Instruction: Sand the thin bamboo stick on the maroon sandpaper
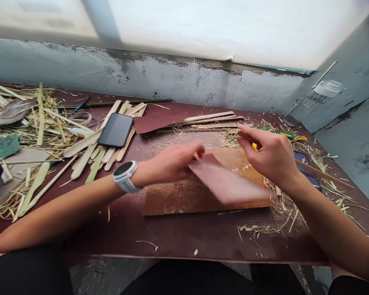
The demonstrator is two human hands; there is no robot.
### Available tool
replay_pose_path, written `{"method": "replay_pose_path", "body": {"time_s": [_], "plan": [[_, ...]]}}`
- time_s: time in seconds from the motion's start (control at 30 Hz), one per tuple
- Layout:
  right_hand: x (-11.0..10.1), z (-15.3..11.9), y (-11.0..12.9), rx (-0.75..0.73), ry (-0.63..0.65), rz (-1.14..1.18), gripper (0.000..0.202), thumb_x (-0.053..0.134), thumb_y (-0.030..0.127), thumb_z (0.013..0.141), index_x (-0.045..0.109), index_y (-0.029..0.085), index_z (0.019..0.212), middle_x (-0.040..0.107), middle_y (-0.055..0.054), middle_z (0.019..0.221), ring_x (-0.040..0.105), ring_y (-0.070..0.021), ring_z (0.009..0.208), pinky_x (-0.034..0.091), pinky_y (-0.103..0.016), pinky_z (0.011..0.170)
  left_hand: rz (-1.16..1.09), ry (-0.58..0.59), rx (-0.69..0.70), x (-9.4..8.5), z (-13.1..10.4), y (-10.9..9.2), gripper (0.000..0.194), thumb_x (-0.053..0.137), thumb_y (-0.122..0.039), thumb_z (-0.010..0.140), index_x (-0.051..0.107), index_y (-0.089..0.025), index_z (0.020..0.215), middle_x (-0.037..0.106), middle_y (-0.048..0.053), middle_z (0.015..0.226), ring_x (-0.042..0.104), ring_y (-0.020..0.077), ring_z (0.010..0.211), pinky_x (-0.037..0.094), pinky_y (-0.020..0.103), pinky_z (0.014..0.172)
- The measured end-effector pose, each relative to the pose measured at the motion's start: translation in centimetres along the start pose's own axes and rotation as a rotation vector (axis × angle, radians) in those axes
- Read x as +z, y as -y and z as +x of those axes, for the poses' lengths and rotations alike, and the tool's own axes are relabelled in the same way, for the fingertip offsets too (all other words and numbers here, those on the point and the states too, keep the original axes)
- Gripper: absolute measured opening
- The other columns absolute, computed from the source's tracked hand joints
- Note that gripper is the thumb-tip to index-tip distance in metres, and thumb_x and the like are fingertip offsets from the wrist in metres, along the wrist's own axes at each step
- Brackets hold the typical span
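Observation:
A wooden board (169,200) lies on the dark red table (117,233). Above it, a reddish-brown sheet (227,182), blurred by motion, hangs tilted from my left hand (175,162), whose fingers are closed on its upper left corner. A pale watch (126,176) is on my left wrist. To the right of the board, my right hand (269,153) is raised with thumb and fingers curled toward each other; whatever may be between the fingertips is too small to make out.
A black phone (116,130) rests on flat wooden strips (95,164) at the left. Another brown sheet (156,122) and thin sticks (215,119) lie behind the board. Shavings (49,119) pile at far left. A clear container (326,90) is at the back right.

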State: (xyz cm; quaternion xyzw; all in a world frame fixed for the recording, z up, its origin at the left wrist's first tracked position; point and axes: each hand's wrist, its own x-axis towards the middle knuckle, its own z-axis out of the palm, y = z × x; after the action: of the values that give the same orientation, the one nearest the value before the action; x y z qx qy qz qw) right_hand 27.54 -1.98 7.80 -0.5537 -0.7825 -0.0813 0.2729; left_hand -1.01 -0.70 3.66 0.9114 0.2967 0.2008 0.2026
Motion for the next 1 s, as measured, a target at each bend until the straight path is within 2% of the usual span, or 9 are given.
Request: {"method": "replay_pose_path", "body": {"time_s": [0.07,0.13,0.2,0.3,0.4,0.57,0.7,0.83,1.0], "plan": [[-0.2,0.3,-0.6,0.038,-0.017,-0.07,0.042,0.055,0.042,0.101,0.074,0.026,0.135,0.082,-0.008,0.114,0.076,-0.0276,0.089,0.053,-0.04,0.075,-0.075,-0.212,-0.057,-1.0,0.6,2.5,0.033,0.065,-0.026,0.09,0.052,-0.021,0.12,0.072,0.01,0.114,0.074,0.0228,0.095,0.058,0.034,0.077],[-0.3,0.7,-1.2,0.079,-0.036,-0.146,0.043,0.054,0.043,0.101,0.073,0.028,0.136,0.082,-0.009,0.113,0.076,-0.0298,0.09,0.051,-0.041,0.072,-0.015,-0.425,-0.083,-2.1,1.0,4.7,0.035,0.068,-0.034,0.091,0.055,-0.022,0.122,0.072,0.01,0.117,0.072,0.0256,0.1,0.058,0.039,0.082],[-0.1,0.9,-1.7,0.102,-0.037,-0.201,0.043,0.054,0.045,0.101,0.073,0.029,0.135,0.082,-0.009,0.111,0.075,-0.0309,0.089,0.049,-0.04,0.069,0.054,-0.556,-0.122,-3.4,1.0,6.3,0.043,0.07,-0.034,0.091,0.054,-0.021,0.13,0.068,0.013,0.128,0.069,0.0296,0.112,0.056,0.044,0.09],[0.3,0.7,-1.7,0.086,-0.004,-0.235,0.041,0.054,0.044,0.101,0.074,0.029,0.134,0.082,-0.008,0.11,0.075,-0.03,0.087,0.045,-0.038,0.065,0.269,-0.655,-0.234,-5.4,0.3,7.3,0.041,0.063,-0.039,0.097,0.054,-0.021,0.132,0.071,0.01,0.106,0.071,0.029,0.096,0.055,0.04,0.078],[0.7,0.3,-1.0,0.044,0.027,-0.248,0.039,0.054,0.043,0.101,0.075,0.03,0.13,0.082,-0.007,0.108,0.074,-0.0277,0.082,0.041,-0.035,0.062,0.471,-0.522,-0.286,-6.9,-0.3,6.8,0.034,0.046,-0.04,0.106,0.055,-0.023,0.134,0.07,0.007,0.09,0.07,0.0262,0.083,0.05,0.036,0.071],[0.9,-0.1,-0.1,-0.001,0.073,-0.235,0.036,0.052,0.042,0.101,0.077,0.031,0.125,0.082,-0.006,0.106,0.072,-0.0253,0.077,0.036,-0.034,0.06,0.617,-0.09,-0.232,-7.9,-0.4,5.6,0.037,0.033,-0.028,0.109,0.062,-0.027,0.131,0.073,0.01,0.105,0.068,0.0232,0.093,0.047,0.034,0.075],[1.2,-0.2,-0.2,-0.013,0.1,-0.238,0.038,0.051,0.043,0.102,0.076,0.03,0.127,0.083,-0.006,0.105,0.072,-0.0246,0.075,0.036,-0.033,0.059,0.706,-0.124,-0.192,-8.0,-0.5,4.9,0.04,0.034,-0.025,0.109,0.063,-0.027,0.137,0.072,0.012,0.113,0.063,0.0289,0.11,0.047,0.037,0.083],[1.4,-0.3,-0.2,-0.018,0.116,-0.242,0.038,0.052,0.042,0.102,0.076,0.029,0.128,0.083,-0.008,0.107,0.072,-0.0253,0.074,0.037,-0.034,0.059,0.757,0.045,-0.202,-8.0,-0.5,4.5,0.038,0.038,-0.022,0.107,0.066,-0.028,0.132,0.073,0.009,0.108,0.066,0.0254,0.1,0.044,0.033,0.077],[1.5,-0.3,-0.1,-0.019,0.122,-0.255,0.035,0.053,0.042,0.101,0.077,0.03,0.124,0.083,-0.006,0.1,0.071,-0.0243,0.071,0.034,-0.033,0.057,0.791,0.021,-0.224,-8.8,-0.7,4.7,0.038,0.038,-0.021,0.106,0.07,-0.026,0.124,0.075,0.009,0.114,0.069,0.0248,0.095,0.037,0.034,0.066]]}}
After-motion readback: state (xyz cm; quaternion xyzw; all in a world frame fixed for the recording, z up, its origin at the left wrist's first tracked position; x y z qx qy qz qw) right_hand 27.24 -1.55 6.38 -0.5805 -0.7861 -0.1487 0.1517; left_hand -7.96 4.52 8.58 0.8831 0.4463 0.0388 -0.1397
